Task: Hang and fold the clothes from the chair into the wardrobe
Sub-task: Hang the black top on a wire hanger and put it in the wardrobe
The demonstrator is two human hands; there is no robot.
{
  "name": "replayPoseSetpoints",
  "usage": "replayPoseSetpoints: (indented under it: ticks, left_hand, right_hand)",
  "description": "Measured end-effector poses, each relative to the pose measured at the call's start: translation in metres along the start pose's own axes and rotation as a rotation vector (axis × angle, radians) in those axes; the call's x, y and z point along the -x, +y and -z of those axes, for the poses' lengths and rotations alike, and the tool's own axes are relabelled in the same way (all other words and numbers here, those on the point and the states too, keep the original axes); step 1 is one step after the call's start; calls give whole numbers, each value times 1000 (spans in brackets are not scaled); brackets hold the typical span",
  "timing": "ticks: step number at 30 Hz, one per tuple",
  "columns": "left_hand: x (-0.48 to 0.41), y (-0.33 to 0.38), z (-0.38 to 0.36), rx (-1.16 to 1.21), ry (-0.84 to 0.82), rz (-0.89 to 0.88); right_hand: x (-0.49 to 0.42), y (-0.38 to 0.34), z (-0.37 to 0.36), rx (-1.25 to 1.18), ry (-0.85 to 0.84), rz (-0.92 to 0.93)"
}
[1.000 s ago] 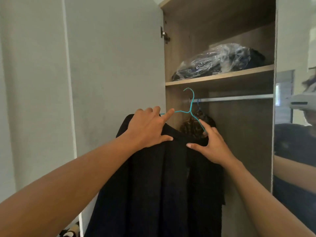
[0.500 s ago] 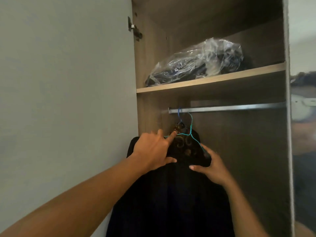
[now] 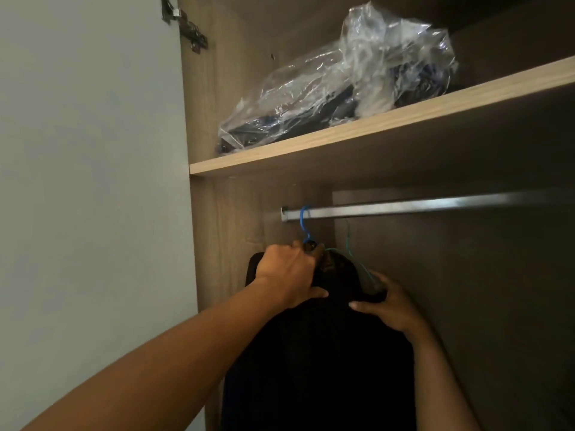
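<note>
A black garment (image 3: 317, 362) hangs on a thin teal wire hanger (image 3: 351, 253) inside the wardrobe, below the metal rail (image 3: 435, 204). The teal hook reaches up to about the rail; I cannot tell whether it rests on it. My left hand (image 3: 289, 275) grips the garment's left shoulder. My right hand (image 3: 389, 303) holds the right shoulder and that end of the hanger. Behind it, a blue hanger (image 3: 305, 223) is hooked over the rail's left end and carries a dark patterned garment (image 3: 331, 262), mostly hidden.
A wooden shelf (image 3: 389, 122) above the rail carries a clear plastic bag (image 3: 339, 79) of dark clothes. The open wardrobe door (image 3: 93, 181) fills the left side. The rail runs bare to the right.
Both hands carried the black garment on the teal hanger into the wardrobe and up under the rail. The camera moved closer and tilted up.
</note>
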State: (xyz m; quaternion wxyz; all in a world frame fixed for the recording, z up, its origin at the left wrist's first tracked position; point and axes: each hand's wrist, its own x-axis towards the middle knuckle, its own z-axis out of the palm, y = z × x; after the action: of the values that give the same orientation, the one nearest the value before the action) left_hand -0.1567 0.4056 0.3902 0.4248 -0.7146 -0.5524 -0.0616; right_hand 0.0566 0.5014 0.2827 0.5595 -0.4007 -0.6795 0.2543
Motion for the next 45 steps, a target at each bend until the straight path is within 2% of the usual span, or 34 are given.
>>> replayPoseSetpoints:
  ticks: [7,11,14,16,19,22,25,28,31,37,45]
  left_hand:
    - [9,-4,-10,5,19,120]
    - [30,5,-25,109,-77,177]
    - [37,8,-35,222,-142,138]
    - [39,6,-39,215,-107,70]
    - [47,3,-54,207,5,25]
    - [60,9,-78,314,100,73]
    - [68,15,-100,576,61,87]
    - [71,17,-115,701,78,72]
    - [75,18,-122,706,71,100]
    - [92,9,-126,704,-46,194]
    - [134,7,-69,526,-188,184]
  right_hand:
    - [-38,-10,-14,102,-25,68]
    - [-51,1,-33,211,-64,96]
    - [-81,40,-44,314,-59,128]
    - [-87,53,-51,324,-62,101]
    - [-79,59,-72,154,-115,103]
    - [-59,33,-94,-32,-57,46]
    - [-49,3,-110,-327,68,-71]
    - [-49,-14,-123,-330,97,2]
    - [-58,-18,-138,-276,77,36]
    - [-74,-17,-151,-221,64,42]
    - [-22,-47,-139,-155,75,13]
